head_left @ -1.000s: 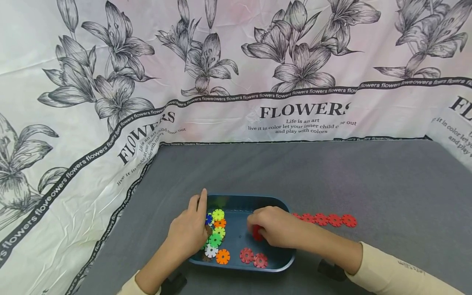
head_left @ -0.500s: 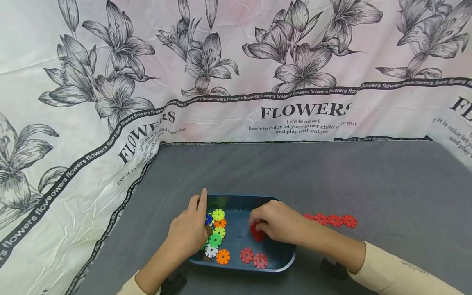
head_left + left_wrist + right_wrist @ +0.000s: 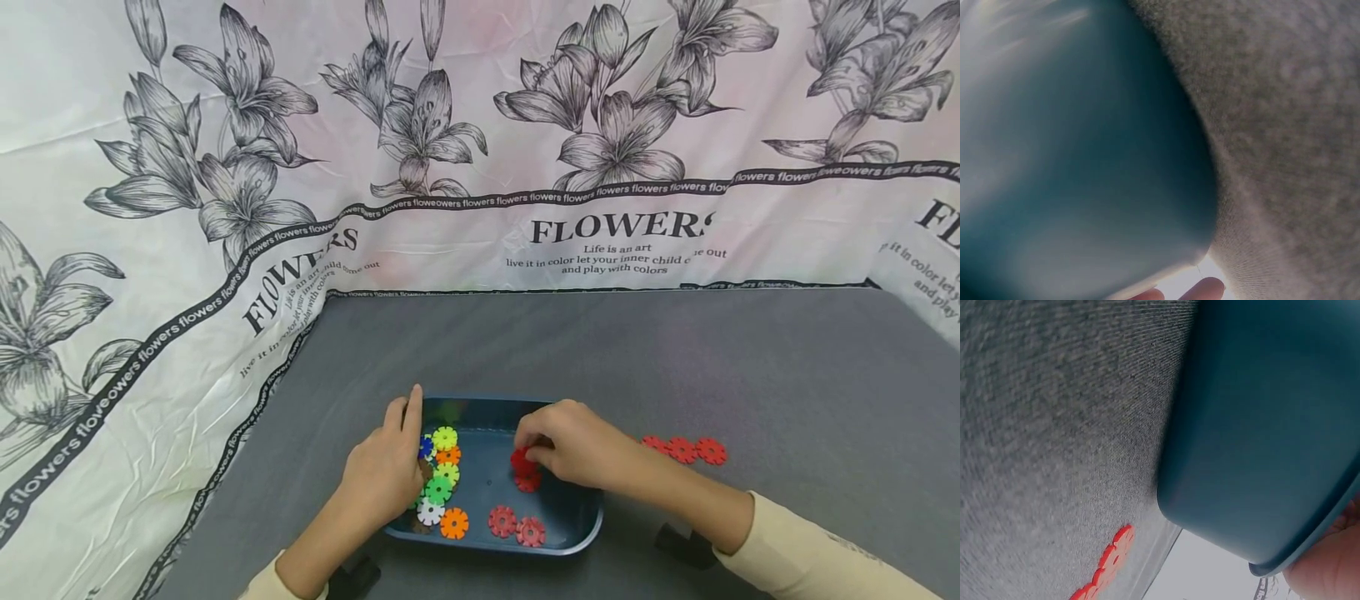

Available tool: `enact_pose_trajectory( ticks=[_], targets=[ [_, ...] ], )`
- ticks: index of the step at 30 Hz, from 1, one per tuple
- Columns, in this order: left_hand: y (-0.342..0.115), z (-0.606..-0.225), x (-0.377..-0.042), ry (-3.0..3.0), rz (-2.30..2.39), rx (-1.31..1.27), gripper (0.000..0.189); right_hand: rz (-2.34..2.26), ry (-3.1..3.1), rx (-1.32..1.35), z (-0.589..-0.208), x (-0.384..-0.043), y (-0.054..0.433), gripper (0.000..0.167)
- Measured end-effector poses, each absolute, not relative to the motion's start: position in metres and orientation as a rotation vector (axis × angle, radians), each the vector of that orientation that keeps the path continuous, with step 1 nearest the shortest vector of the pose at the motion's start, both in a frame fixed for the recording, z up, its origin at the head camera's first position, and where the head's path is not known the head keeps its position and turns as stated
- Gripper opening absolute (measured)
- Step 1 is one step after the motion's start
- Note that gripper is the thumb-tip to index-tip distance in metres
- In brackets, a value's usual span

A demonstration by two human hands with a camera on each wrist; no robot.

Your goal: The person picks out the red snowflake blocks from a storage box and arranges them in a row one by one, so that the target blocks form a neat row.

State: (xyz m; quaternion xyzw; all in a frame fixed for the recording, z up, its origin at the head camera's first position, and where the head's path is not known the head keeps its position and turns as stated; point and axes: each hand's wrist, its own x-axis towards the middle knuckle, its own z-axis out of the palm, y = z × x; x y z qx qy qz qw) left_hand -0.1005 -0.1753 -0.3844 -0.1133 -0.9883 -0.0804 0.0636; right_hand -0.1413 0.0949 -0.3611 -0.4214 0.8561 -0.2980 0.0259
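In the head view, my right hand (image 3: 570, 442) pinches a red notched disc (image 3: 521, 461) between thumb and fingers over the right half of the dark blue tray (image 3: 487, 546). Another red disc (image 3: 528, 482) shows just below it, overlapping; whether they are joined I cannot tell. My left hand (image 3: 382, 475) lies over the tray's left end, one finger straight along the rim, its thumb hidden. Beside it in the tray are several mixed discs, among them a yellow disc (image 3: 445, 438), a green disc (image 3: 438, 489) and an orange disc (image 3: 454, 523).
Two red discs (image 3: 517, 527) lie near the tray's front wall. Right of the tray, a row of red discs (image 3: 682, 451) lies on the grey cloth (image 3: 750, 375), partly hidden by the right arm. A flower-printed sheet (image 3: 450, 242) hangs behind and to the left.
My right hand has shifted slightly right and up, bringing the pinched red disc and the one below it into clearer view. More of the table row is now hidden. The left hand stays put.
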Motion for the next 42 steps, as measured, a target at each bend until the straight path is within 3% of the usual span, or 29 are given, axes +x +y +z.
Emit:
enact_pose_trajectory(
  ticks=[42],
  targets=[
    [-0.177, -0.387, -0.101, -2.963, -0.227, -0.357, 0.086, -1.335, 2.448, -0.87, -0.343, -0.14, 0.143, 0.011]
  ],
)
